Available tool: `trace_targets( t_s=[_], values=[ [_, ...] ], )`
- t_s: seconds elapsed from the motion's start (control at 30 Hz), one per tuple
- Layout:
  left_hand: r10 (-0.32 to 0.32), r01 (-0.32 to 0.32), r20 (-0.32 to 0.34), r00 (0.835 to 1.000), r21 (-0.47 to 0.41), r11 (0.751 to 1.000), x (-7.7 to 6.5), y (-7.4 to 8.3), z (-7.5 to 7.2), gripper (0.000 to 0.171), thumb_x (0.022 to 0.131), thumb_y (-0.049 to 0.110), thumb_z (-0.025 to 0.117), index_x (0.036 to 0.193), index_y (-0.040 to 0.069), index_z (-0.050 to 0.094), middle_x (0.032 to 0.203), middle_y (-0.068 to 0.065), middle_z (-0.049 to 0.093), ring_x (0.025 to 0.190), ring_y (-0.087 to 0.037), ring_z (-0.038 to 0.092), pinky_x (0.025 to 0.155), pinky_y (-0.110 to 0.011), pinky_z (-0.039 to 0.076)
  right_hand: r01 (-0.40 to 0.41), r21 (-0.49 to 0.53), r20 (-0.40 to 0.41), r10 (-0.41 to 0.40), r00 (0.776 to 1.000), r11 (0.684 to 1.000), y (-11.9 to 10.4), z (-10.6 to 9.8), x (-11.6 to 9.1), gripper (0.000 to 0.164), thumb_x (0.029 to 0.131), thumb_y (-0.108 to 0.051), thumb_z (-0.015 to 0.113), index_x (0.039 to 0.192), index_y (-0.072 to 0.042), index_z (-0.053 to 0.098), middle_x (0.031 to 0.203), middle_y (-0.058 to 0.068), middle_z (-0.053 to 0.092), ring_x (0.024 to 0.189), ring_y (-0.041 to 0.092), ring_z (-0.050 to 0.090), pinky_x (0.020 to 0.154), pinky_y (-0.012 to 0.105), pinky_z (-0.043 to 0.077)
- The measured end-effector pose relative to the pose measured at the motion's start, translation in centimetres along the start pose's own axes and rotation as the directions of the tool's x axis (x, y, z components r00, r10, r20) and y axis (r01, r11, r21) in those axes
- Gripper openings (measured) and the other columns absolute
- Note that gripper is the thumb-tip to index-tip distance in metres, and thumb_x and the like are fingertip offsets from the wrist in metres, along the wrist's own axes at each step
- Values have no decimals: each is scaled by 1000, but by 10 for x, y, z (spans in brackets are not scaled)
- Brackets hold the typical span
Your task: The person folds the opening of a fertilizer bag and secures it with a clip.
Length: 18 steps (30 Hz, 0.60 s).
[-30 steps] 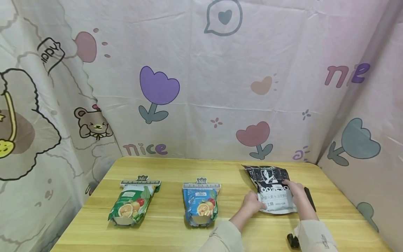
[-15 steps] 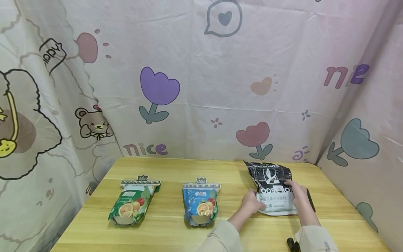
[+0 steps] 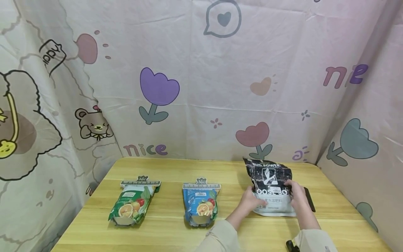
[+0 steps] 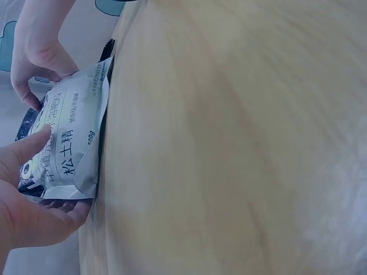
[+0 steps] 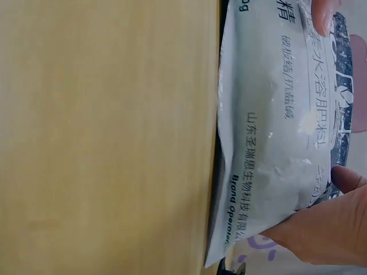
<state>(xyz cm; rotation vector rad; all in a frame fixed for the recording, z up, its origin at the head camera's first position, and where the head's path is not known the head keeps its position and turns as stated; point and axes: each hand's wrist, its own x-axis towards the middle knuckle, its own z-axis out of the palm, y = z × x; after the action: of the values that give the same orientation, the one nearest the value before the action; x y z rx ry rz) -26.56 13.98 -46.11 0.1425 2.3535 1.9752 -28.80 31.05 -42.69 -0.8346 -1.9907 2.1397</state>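
Note:
A black-and-white fertilizer bag lies tilted on the right side of the table, its black top pointing to the back wall. My left hand grips its left side, thumb on the front and fingers underneath, as the left wrist view shows around the white part of the bag. Over on the right edge, my right hand holds the bag, its thumb and fingers bent around the side. In the right wrist view the white face of the bag is close, with the right hand at its edge.
A green fruit-printed bag and a blue one stand to the left, each with a ruler-patterned clip across its top. A flat black object lies just right of the fertilizer bag. Printed cloth surrounds the wooden table.
The top of the fertilizer bag has risen and straightened slightly, showing more of its black front. My left hand has shifted slightly up along its side. The green and blue bags stay put.

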Motion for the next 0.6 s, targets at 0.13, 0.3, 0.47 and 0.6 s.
trace_targets(
  t_s=[0.13,0.3,0.47,0.6],
  values=[
    [-11,12,-21,1000,2,1000,1,3,-1,69,57,-4,82,117,-3,49,110,-17,56,103,-36,52,92,-45,40,-23,49,51,20,998,999,-5,0,-6,61,79,-7,48,134,8,28,138,16,26,114,20,31,97,25,30],
    [-13,17,-49,999,79,997,0,2,-3,70,53,0,85,114,1,51,109,-14,57,102,-34,53,91,-45,41,-38,97,122,26,992,995,-14,-1,-13,42,78,-2,49,118,3,38,129,11,29,105,14,37,80,14,41],
    [39,-26,-76,996,162,986,-4,4,-5,70,49,4,87,110,5,53,105,-9,60,97,-30,55,88,-41,44,0,49,167,-8,986,999,-23,-3,-19,38,80,-2,47,115,6,37,135,15,23,106,14,36,76,12,43],
    [75,-55,-100,992,195,979,-8,7,-6,70,46,3,89,107,6,54,100,-6,61,92,-27,57,85,-38,46,47,78,163,-59,985,996,-25,-5,-22,13,78,2,44,91,2,42,105,7,39,83,6,45,69,13,44]
  ],
)
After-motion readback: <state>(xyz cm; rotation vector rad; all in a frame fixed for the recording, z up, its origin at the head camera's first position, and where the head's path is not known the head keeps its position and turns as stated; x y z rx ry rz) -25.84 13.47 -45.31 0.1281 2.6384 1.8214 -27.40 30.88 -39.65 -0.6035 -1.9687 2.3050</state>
